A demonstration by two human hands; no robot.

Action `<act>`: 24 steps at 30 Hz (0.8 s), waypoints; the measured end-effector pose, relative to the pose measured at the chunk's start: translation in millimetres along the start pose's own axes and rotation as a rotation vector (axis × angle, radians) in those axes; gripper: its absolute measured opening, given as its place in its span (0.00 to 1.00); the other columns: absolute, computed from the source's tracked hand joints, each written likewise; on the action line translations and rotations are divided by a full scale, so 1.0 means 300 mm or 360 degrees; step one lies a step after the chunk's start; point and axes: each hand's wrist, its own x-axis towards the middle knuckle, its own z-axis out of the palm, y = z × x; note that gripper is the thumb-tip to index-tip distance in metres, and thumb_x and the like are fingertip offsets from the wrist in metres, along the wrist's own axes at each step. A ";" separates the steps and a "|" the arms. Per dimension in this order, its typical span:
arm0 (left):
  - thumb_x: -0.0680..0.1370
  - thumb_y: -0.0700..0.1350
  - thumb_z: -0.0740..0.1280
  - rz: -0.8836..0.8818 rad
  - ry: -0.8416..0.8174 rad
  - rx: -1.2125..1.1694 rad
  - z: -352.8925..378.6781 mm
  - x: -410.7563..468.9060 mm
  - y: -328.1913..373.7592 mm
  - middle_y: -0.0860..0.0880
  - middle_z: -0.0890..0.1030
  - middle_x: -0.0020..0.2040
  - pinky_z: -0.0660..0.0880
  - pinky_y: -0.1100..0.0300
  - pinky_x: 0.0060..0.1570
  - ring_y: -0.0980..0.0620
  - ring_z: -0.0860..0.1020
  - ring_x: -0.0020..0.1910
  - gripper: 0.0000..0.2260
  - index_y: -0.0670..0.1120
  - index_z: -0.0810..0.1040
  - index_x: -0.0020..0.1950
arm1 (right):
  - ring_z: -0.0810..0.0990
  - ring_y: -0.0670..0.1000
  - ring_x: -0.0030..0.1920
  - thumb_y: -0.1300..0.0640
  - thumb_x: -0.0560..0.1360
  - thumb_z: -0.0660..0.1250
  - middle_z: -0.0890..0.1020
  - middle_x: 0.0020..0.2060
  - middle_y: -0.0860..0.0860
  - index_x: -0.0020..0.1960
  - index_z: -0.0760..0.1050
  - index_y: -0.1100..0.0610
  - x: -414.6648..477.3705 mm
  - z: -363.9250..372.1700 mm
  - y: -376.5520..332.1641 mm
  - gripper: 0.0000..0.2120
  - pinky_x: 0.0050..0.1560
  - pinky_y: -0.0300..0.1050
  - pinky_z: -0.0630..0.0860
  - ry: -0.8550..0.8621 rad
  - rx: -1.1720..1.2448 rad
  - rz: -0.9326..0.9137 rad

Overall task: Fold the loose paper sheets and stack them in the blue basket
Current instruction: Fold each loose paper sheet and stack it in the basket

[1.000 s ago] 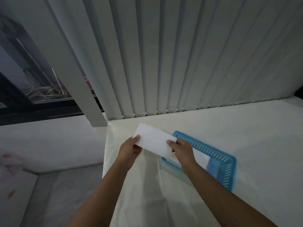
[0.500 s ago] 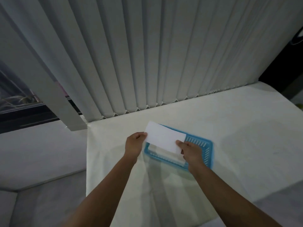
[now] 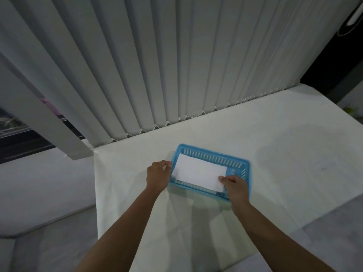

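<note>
Hands both stretched out from the bottom of the frame, forearms angling in toward the middle of the worktop point(image 3: 275, 138), which is draped in a pale cloth. Left hand point(image 3: 158, 176) parked just beside the left end of the blue basket point(image 3: 211, 154), knuckles up, fingers curled loosely inward, thumb side toward the basket rim; looks like it's off the paper, though can't say for sure whether a fingertip is touching the edge. Right hand point(image 3: 234, 183) sitting over the near right corner of the basket, wrist slightly bent down, fingers bunched and pinching the near right corner of the folded paper sheet point(image 3: 200, 171). Folded sheet lying inside the basket, long side running along the basket's length, covering most of the floor and tilted a bit so the right end sits nearer the camera. Possibly more paper under it, hard to tell from this angle. Basket resting flat on the cloth toward the left part of the worktop, slotted walls showing along the far side and right end. Vertical blinds point(image 3: 176, 65) hanging behind, bottom edges reaching the back of the worktop. Pretty dim lighting overall, so fine finger detail kinda mushy.
</note>
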 end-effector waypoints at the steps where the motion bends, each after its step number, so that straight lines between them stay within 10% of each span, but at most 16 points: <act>1: 0.81 0.46 0.57 0.0012 0.0009 0.0006 0.007 0.005 -0.006 0.48 0.78 0.64 0.61 0.56 0.65 0.47 0.72 0.65 0.13 0.49 0.80 0.58 | 0.74 0.50 0.33 0.58 0.70 0.74 0.77 0.30 0.51 0.34 0.75 0.55 0.001 0.001 0.002 0.10 0.41 0.44 0.70 0.0005 0.0007 0.0007; 24: 0.79 0.38 0.53 0.0125 -0.0094 0.0223 0.028 0.063 -0.061 0.48 0.71 0.71 0.59 0.56 0.69 0.47 0.63 0.72 0.22 0.59 0.78 0.60 | 0.75 0.48 0.33 0.57 0.73 0.72 0.79 0.33 0.51 0.40 0.77 0.58 -0.012 0.040 -0.032 0.07 0.40 0.43 0.71 0.0020 0.0175 0.0058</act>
